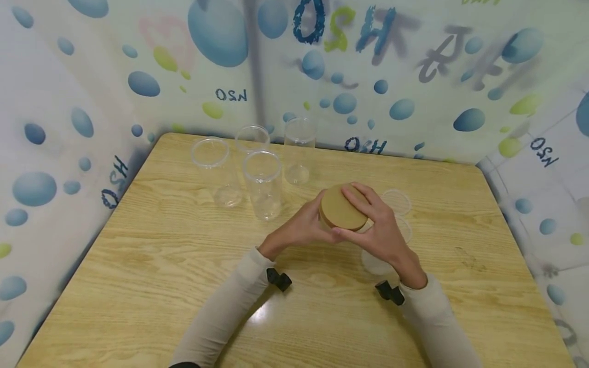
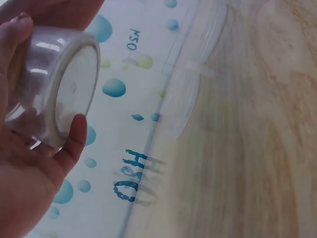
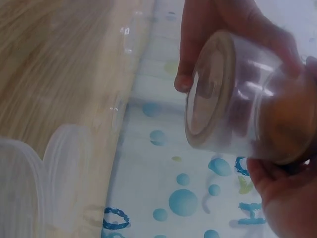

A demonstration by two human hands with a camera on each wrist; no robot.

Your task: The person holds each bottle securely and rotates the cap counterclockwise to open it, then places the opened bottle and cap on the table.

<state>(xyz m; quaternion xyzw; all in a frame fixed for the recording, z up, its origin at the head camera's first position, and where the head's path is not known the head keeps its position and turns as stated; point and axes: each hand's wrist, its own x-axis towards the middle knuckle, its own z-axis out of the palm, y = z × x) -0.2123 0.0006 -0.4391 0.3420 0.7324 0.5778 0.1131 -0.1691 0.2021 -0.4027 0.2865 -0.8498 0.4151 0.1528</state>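
Observation:
A small clear jar [image 2: 42, 74] with a tan, wood-coloured lid [image 1: 341, 208] is held up over the table between both hands. My left hand [image 1: 303, 224] grips the jar's clear body from the left, with its little finger against the base rim. From the right, my right hand [image 1: 383, 232] holds the lid, fingers across its top and thumb at its near edge. The jar tilts so that its lid faces up toward the head camera. In the right wrist view the clear base [image 3: 208, 94] shows, and the lid end is partly covered by the right hand.
Several tall clear containers stand at the back left, the nearest one [image 1: 262, 189] left of the hands. Three flat translucent discs lie at the right, the near one [image 1: 375, 263] beneath the right hand. A patterned curtain [image 1: 345, 102] hangs behind the wooden table [image 1: 138, 266].

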